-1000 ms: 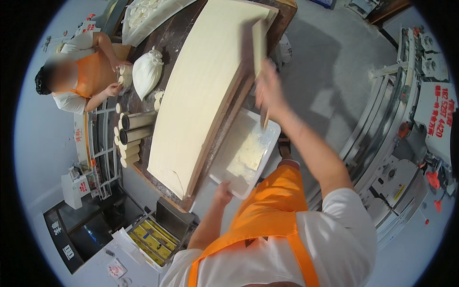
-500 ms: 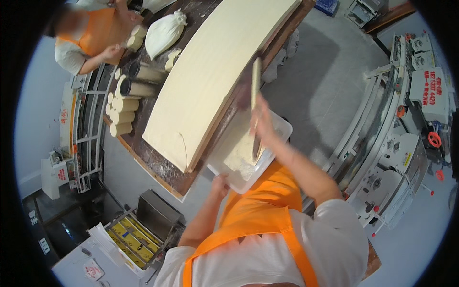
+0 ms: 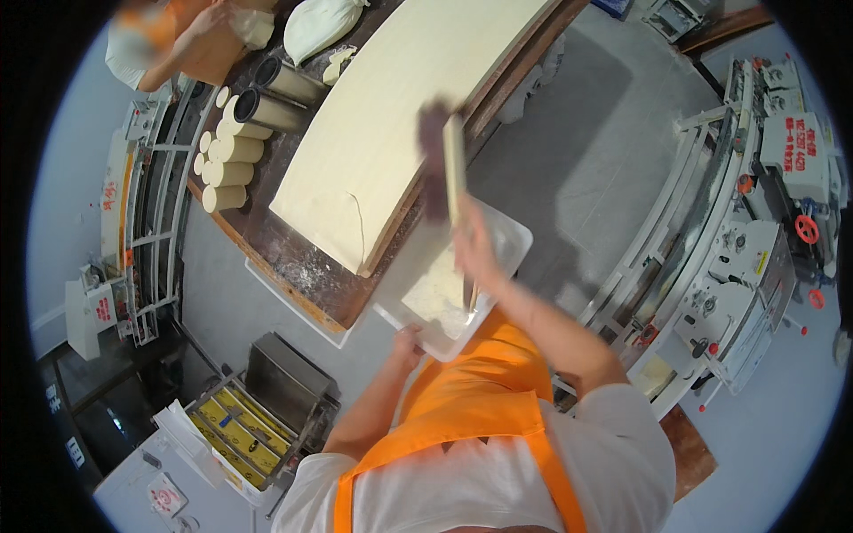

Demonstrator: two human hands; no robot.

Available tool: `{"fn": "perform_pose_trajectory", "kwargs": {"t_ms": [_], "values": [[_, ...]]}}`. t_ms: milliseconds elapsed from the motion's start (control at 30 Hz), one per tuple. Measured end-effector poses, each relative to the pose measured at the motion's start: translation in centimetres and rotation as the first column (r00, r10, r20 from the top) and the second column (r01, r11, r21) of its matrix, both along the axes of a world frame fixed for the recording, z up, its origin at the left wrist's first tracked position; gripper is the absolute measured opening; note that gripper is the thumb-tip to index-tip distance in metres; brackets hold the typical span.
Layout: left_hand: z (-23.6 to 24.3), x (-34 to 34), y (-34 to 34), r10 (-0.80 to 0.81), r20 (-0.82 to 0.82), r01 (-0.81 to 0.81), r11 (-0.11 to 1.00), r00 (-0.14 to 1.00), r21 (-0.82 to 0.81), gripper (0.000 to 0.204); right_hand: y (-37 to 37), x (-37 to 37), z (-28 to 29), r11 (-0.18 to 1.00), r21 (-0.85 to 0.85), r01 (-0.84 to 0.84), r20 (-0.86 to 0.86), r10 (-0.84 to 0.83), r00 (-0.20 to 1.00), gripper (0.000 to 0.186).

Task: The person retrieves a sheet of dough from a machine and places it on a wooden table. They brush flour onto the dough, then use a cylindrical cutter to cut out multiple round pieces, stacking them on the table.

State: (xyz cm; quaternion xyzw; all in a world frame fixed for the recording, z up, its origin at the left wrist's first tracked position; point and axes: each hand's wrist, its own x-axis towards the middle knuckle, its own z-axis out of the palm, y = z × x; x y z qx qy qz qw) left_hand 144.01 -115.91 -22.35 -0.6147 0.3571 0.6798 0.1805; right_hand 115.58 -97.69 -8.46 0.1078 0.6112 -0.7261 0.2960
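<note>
My right hand point(image 3: 476, 247) is closed around the pale wooden handle of a bench brush point(image 3: 454, 160). Its dark bristles, smeared by motion, are at the right edge of a long pale dough sheet point(image 3: 391, 115); whether they touch it I cannot tell. My left hand point(image 3: 407, 344) grips the near left corner of a translucent white plastic tub point(image 3: 514, 242). Pale flour point(image 3: 435, 298) lies in the tub, which is held below the table's edge against my orange apron. Part of the tub is behind my right hand and the brush.
The dough covers much of a dark, flour-dusted table point(image 3: 302, 280). Pale dough cylinders point(image 3: 233, 173), dark-rimmed canisters point(image 3: 267, 111) and a white cloth bundle point(image 3: 320, 27) stand left. Another person point(image 3: 169, 40) works there. Machinery point(image 3: 737, 275) lines the right side.
The brush has swung left and nearer, from beside the table's edge to over the dough's right edge. My left hand still grips the tub. The other person's hands have shifted.
</note>
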Motion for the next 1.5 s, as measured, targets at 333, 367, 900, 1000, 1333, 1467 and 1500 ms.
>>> {"fn": "perform_pose_trajectory", "kwargs": {"t_ms": [333,367,900,1000,1333,1467,1500], "values": [[-0.5,5.1,-2.5,0.064,0.064,-0.059,0.995,0.996,-0.076,0.034,3.8,-6.9,-1.2,0.951,-0.199,0.239,0.042,-0.235,0.971,0.060],[-0.3,5.2,-2.3,0.101,0.075,-0.095,0.992,0.992,-0.082,0.036,2.8,-5.3,-1.6,0.978,-0.150,0.147,0.053,-0.140,0.989,0.060],[2.0,11.1,-5.2,0.140,0.143,-0.117,0.981,0.980,-0.157,0.029,0.9,6.4,-11.4,0.993,-0.105,-0.048,-0.199,0.026,0.980,0.060],[1.6,13.0,-7.1,0.110,0.148,-0.076,0.973,0.983,-0.217,0.029,-0.3,21.7,-12.6,0.968,-0.010,-0.250,-0.245,0.240,0.939,0.063],[0.4,17.0,-13.5,-0.018,0.099,0.047,0.954,0.995,-0.295,0.030,-5.0,13.8,-5.2,0.981,-0.168,0.094,-0.139,-0.119,0.983,0.062],[0.1,17.2,-15.7,-0.085,0.116,0.115,0.950,0.990,-0.289,0.029,-4.6,26.2,-1.6,0.955,-0.226,-0.193,0.064,0.212,0.975,0.066],[0.1,17.3,-16.1,-0.099,0.140,0.136,0.947,0.985,-0.290,0.030,-4.1,26.3,-1.3,0.952,-0.241,-0.189,0.104,0.219,0.970,0.067]]}}
